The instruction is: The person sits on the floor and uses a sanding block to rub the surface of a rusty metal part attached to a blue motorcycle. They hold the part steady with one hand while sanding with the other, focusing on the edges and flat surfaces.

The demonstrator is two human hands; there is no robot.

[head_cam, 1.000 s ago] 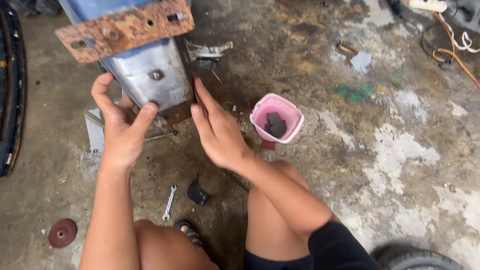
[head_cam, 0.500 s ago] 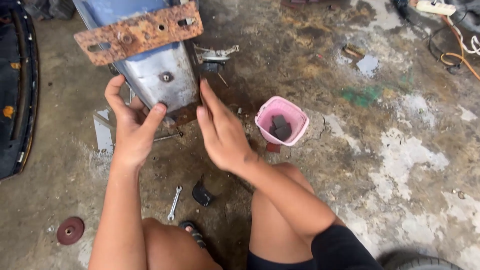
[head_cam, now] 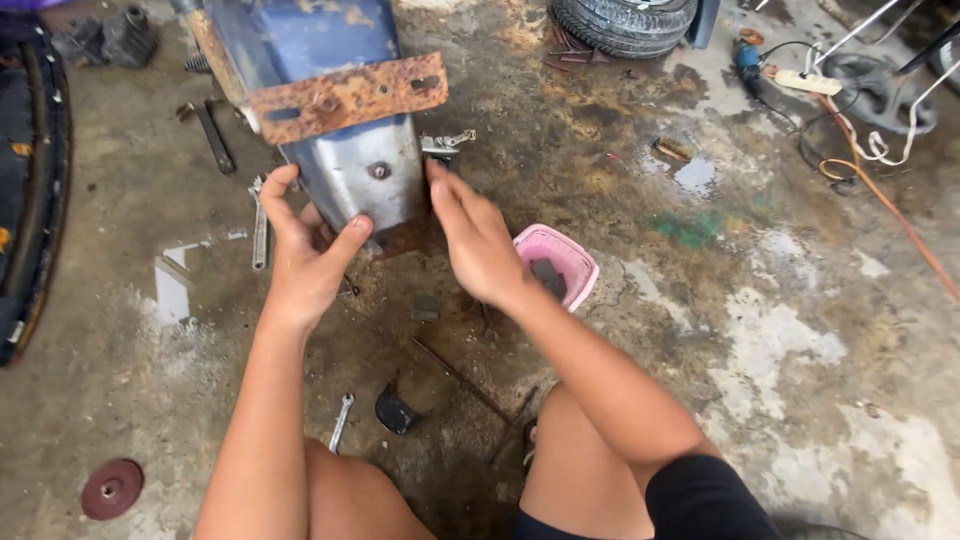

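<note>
Position: metal panel (head_cam: 355, 185) standing on end on the concrete floor (head_cam: 780, 380), straight ahead of the knees, grey at its lower end and blue above. Rusty bracket (head_cam: 345, 97) fastened across its face; single bolt (head_cam: 378, 171) just below the bracket.

Left hand (head_cam: 305, 265): clamped on the lower left edge of the panel, thumb across the front face, fingers (head_cam: 275, 190) curled round behind.

Right hand (head_cam: 478, 245): flat and spread, fingers straight, laid along the right edge of the panel, gripping nothing.

Around the work: pink cup (head_cam: 570, 262) just right of the right hand, with a dark piece inside. Long wrench (head_cam: 259, 225) on the floor beside the left hand. Small wrench (head_cam: 341, 422) and a black piece (head_cam: 397, 412) between the knees. Red disc (head_cam: 111, 488) well apart at lower left.

Good practice, as judged from this position:
- Brace from both sides at once; press evenly to stop the panel rocking on its bottom edge.
- Grip on flat metal, clear of the rusted bracket ends and the raw sheet edge.
- Mind the cup when shifting the right elbow.
</note>
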